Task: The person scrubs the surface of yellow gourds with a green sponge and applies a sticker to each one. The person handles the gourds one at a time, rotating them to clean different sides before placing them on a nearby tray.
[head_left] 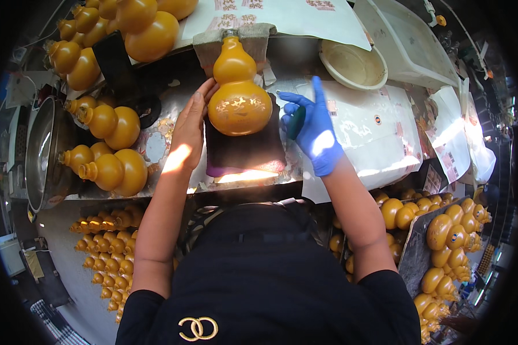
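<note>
A yellow-brown gourd-shaped bottle (240, 108) with gold characters on its lower bulb lies on a dark cloth pad (244, 150), its neck pointing away from me on a grey towel (265, 45). Bare and with its fingers stretched out, my left hand (191, 126) rests against the bottle's left side, the fingertips partly behind it. My right hand (313, 123), in a blue glove, is just right of the bottle and apart from it. A small dark green piece (296, 122) sits between its curled fingers and palm, while one finger points up; its exact kind cannot be made out.
More gourd bottles (112, 172) stand at the left, beside a black stand (114, 60) and a metal basin (40, 152). A cream bowl (354, 66) and clear plastic tub (411, 43) are at the back right. Printed sheets (380, 123) cover the right; racked bottles (112, 253) are below.
</note>
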The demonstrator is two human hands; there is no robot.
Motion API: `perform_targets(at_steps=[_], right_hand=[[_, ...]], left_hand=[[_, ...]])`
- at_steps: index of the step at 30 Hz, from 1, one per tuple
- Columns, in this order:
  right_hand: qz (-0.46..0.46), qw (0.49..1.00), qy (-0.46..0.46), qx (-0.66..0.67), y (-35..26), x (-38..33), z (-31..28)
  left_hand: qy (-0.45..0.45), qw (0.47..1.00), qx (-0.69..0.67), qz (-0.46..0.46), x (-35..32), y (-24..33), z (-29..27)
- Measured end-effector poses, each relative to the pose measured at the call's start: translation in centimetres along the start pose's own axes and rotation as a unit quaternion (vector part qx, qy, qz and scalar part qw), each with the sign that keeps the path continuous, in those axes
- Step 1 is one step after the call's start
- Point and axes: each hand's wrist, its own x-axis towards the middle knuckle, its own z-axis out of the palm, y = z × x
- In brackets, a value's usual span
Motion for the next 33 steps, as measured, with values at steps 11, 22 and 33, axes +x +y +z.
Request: perform_targets(at_steps=[11, 22, 33], right_hand=[[-0.100, 0.884, -0.164, -0.426, -2.3, 0.2, 2.6], [0.012, 0.895, -0.212, -0.393, -3.0, 2.0, 2.8], [-0.306, 0.921, -0.085, -0.226, 1.2, -3.0, 1.3]], left_hand=[[-0.042, 0.999, 0.020, -0.010, -0.1, 0.9, 1.2], [-0.037, 0.998, -0.001, -0.059, 0.3, 0.7, 0.9], [-0.034, 0.993, 0.112, 0.030, -0.1, -0.7, 0.8]])
